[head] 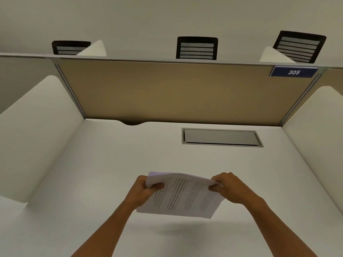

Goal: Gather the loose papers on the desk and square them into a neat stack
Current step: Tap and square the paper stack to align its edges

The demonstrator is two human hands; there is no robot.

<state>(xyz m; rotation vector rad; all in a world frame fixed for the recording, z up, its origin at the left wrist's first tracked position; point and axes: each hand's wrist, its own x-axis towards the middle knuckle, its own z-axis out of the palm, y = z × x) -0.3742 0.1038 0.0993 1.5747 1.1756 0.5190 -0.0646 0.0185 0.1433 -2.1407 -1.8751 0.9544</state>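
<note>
The white surface [92,182] spreads before you, walled at its far edge by a tan partition [167,89] with a grey hatch [220,137] set near it. Your papers [182,196] hang above the near middle, printed side up. Your left hand [142,190] and right hand [231,188] each pinch a side edge, thumbs on top.

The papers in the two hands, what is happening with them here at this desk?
A person holds a bundle of printed papers above the white desk of a study carrel. The left hand grips the bundle's left edge and the right hand grips its right edge, thumbs on top. The sheets are gathered but lifted clear of the surface, with a shadow beneath. The far corner looks slightly fanned, so the stack is not yet squared. No other loose sheets show on the desk.
</note>
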